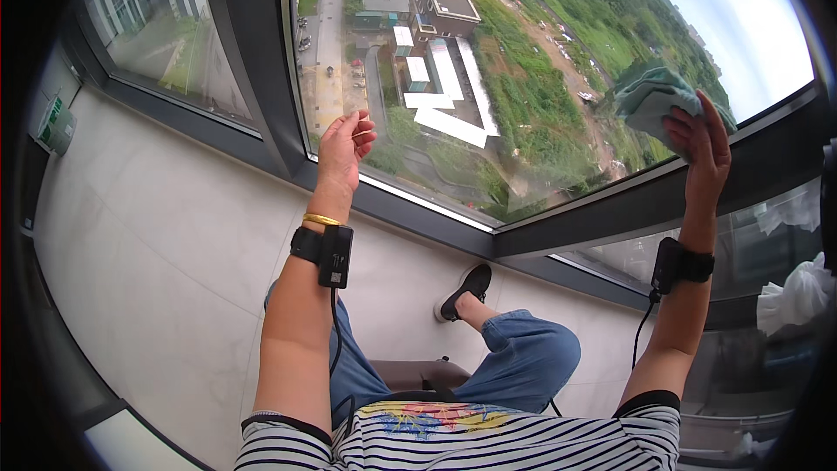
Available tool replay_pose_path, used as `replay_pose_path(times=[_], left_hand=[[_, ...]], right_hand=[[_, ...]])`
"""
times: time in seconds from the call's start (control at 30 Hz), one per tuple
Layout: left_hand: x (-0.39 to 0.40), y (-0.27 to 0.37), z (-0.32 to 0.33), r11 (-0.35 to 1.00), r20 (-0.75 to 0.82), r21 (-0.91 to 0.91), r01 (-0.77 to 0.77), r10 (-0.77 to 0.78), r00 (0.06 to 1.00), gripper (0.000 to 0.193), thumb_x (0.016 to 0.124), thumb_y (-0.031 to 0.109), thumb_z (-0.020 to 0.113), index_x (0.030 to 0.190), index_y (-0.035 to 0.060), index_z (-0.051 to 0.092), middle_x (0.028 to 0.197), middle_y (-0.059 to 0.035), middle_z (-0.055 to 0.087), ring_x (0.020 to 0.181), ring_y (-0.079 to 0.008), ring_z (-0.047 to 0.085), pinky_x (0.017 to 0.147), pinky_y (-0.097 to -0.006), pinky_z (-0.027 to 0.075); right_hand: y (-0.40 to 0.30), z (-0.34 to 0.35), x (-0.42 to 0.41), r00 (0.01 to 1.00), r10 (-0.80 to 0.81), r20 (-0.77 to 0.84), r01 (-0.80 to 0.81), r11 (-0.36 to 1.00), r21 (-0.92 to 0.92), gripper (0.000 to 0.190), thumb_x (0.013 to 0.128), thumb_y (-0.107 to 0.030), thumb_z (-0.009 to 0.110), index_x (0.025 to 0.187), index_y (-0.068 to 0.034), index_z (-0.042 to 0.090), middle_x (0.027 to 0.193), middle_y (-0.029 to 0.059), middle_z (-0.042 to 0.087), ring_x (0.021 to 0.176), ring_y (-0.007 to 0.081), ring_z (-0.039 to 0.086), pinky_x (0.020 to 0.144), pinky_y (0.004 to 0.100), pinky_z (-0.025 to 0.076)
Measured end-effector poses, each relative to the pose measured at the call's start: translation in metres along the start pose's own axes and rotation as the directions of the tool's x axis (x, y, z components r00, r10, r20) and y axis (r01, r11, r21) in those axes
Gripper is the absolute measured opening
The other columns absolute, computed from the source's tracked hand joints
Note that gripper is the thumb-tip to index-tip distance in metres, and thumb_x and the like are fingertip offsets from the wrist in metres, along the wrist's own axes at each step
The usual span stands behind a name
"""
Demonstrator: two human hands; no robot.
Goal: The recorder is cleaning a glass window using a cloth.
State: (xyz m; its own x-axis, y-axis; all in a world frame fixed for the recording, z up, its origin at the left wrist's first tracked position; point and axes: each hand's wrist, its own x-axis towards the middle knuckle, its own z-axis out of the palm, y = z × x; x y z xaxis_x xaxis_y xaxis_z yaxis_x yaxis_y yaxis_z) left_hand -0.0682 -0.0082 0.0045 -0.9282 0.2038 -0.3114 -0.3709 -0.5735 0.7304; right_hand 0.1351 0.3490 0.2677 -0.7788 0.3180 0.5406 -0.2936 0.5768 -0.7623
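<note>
A folded pale green cloth is in my right hand, spread against or just in front of the large window pane at the upper right. My fingers lie over the cloth's near side; whether it touches the glass is hard to tell. Near the left part of the same pane, my left hand is raised with its fingers loosely curled. A thin pale line shows at those fingers, too small to identify. Both wrists carry a strapped black device with a cable, and a gold bangle circles the left one.
Dark window frames meet in a corner ahead, above a light tiled floor. A green-and-white bucket stands at far left. Beneath me is a brown seat. White plastic bags appear at right.
</note>
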Motion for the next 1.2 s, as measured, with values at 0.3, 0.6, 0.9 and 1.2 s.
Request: replay_pose_path(times=[0.3, 0.6, 0.9, 1.2], left_hand=[[0.004, -0.004, -0.006, 0.996, 0.029, 0.086, -0.002, -0.001, 1.0, 0.019, 0.092, 0.023, 0.054, 0.099, 0.008, 0.063, 0.083, -0.0001, 0.061, 0.072, -0.0088, 0.058, 0.064, -0.0208, 0.044], [-0.001, -0.003, -0.006, 0.979, 0.095, 0.199, 0.039, -0.059, 0.994, 0.021, 0.093, 0.024, 0.054, 0.101, 0.0066, 0.061, 0.086, -0.0012, 0.061, 0.074, -0.0091, 0.057, 0.067, -0.0216, 0.045], [-0.005, 0.002, 0.002, 0.959, 0.136, 0.284, -0.015, -0.025, 0.99, 0.018, 0.093, 0.023, 0.054, 0.097, 0.0081, 0.062, 0.081, 0.0007, 0.061, 0.071, -0.0072, 0.057, 0.064, -0.0198, 0.044], [0.016, 0.026, -0.013, 0.949, -0.161, 0.184, -0.255, 0.285, 0.945, 0.017, 0.093, 0.019, 0.052, 0.092, 0.0051, 0.062, 0.069, 0.0014, 0.058, 0.06, -0.0062, 0.054, 0.055, -0.0193, 0.042]], right_hand=[[0.111, 0.036, -0.069, 0.932, 0.235, 0.274, -0.313, 0.905, 0.288, 0.031, 0.092, -0.002, 0.048, 0.123, 0.001, 0.054, 0.109, 0.0141, 0.064, 0.101, 0.0259, 0.062, 0.091, 0.0358, 0.049], [0.309, 0.128, -0.197, 0.452, 0.611, 0.649, 0.115, 0.682, -0.722, 0.05, 0.08, -0.014, 0.059, 0.129, -0.018, 0.052, 0.11, 0.0167, 0.062, 0.104, 0.031, 0.059, 0.093, 0.0371, 0.044], [0.266, 0.294, -0.149, 0.349, 0.44, 0.827, 0.176, 0.837, -0.519, 0.062, 0.082, -0.013, 0.058, 0.14, -0.019, 0.035, 0.124, 0.0204, 0.054, 0.112, 0.0359, 0.053, 0.095, 0.0406, 0.043], [0.059, 0.295, -0.012, 0.8, -0.205, 0.564, 0.104, 0.973, 0.206, 0.066, 0.087, 0.008, 0.05, 0.144, -0.011, 0.025, 0.132, 0.0151, 0.047, 0.121, 0.0242, 0.05, 0.099, 0.0354, 0.044]])
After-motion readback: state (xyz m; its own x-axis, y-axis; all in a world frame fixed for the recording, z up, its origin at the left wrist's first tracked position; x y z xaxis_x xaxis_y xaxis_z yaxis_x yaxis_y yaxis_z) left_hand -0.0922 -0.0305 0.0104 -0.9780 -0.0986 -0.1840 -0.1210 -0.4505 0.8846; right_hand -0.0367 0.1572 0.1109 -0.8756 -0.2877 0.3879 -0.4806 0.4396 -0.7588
